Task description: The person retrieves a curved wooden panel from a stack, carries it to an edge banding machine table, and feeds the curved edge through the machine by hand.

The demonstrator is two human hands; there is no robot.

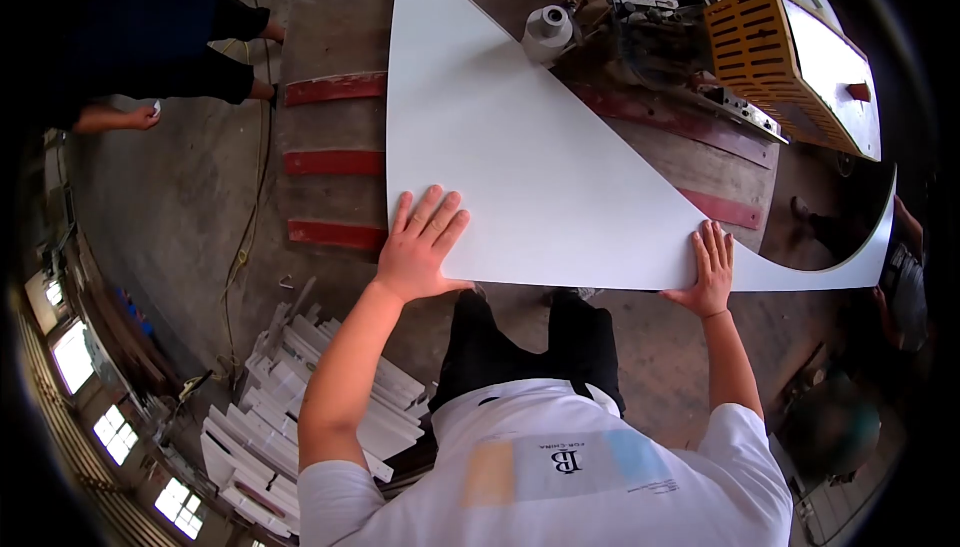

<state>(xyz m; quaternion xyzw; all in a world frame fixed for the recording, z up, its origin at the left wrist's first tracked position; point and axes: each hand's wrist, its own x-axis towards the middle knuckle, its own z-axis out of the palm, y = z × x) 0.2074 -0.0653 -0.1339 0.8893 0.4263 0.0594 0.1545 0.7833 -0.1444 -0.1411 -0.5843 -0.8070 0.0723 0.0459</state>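
A large white panel with a slanting far edge and a curved cutout on its right lies across a work table. My left hand rests flat on its near left corner, fingers stretched out and thumb along the near edge. Further right, my right hand lies on the panel close to the slanting edge, fingers extended together and thumb out to the side. Both palms press on the surface and grasp nothing. A pale cylindrical machine head stands at the slanting edge; whether it touches is unclear.
Red strips cross the table. Beyond the panel are a machine and a yellow slotted crate. Another person's hand is by the panel's right end. A person stands at left. White boards are stacked behind me.
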